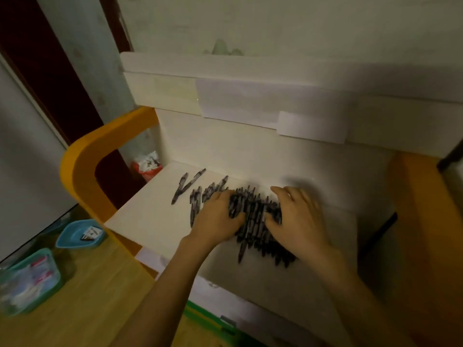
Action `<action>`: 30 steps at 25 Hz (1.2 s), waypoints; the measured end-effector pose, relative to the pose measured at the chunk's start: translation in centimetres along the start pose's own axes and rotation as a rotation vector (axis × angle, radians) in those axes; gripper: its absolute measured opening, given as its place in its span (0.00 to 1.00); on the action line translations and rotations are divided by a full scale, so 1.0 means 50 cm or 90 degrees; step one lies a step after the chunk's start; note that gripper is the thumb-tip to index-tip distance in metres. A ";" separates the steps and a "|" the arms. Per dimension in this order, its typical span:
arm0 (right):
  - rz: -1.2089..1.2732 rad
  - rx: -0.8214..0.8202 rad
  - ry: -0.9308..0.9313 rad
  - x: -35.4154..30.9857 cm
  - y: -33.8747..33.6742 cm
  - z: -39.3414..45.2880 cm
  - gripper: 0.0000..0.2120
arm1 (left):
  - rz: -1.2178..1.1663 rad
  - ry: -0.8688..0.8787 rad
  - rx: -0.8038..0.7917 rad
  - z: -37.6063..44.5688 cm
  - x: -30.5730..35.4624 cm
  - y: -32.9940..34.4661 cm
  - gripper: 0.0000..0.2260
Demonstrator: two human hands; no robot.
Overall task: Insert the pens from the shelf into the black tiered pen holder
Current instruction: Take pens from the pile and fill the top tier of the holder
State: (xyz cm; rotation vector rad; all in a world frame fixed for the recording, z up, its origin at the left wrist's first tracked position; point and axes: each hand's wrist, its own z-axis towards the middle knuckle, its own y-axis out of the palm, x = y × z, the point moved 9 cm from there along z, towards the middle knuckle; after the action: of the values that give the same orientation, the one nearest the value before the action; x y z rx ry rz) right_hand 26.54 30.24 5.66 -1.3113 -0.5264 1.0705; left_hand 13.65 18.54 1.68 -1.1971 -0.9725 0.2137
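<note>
Two bare hands work a pile of dark pens (255, 221) on a white shelf (140, 216). The pile sits mid-shelf, toward the front edge; too blurred and overlapped to count, well over a dozen.

Left hand (218, 219) presses the pile's left side, fingers curled over the pens and thumb at the pens' near side, cupping them rather than lifting. Right hand (298, 216) takes the right side, fingers bent down onto the pens, thumb tucked against the pile. Both hands squeeze the bundle betw. them; can't tell if any pen is off the surface.

Strays left of the pile: 2 pens crossed in a V (186, 185) near the shelf's back-left corner, then approx. 3–4 more loose pens (200, 196) just beside the left hand's fingers, exact no. unclear from blur.

An orange frame (82, 156) curves round the shelf's left end. 2 white paper sheets (238, 101) are stuck on the back panel above. On the wooden desk (100, 284) at lower left: 1 blue dish (75, 236), 1 teal box (30, 281).
</note>
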 end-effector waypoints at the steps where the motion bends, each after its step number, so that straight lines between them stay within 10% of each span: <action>1: -0.010 -0.005 0.010 0.006 0.003 0.002 0.27 | 0.009 -0.010 -0.013 0.018 -0.011 0.018 0.30; 12: -0.040 -0.046 0.120 0.039 0.049 0.017 0.27 | 0.165 -0.113 -0.166 0.134 -0.079 0.136 0.41; 30: -0.051 -0.053 0.156 0.036 0.092 0.064 0.29 | 0.070 -0.054 -0.173 0.183 -0.056 0.169 0.29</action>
State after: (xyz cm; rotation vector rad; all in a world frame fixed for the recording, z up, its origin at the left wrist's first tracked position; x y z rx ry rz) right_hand 23.18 32.97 1.65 -1.4595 -0.4387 0.8141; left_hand 8.16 26.46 -6.68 -1.5030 -1.0335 0.2267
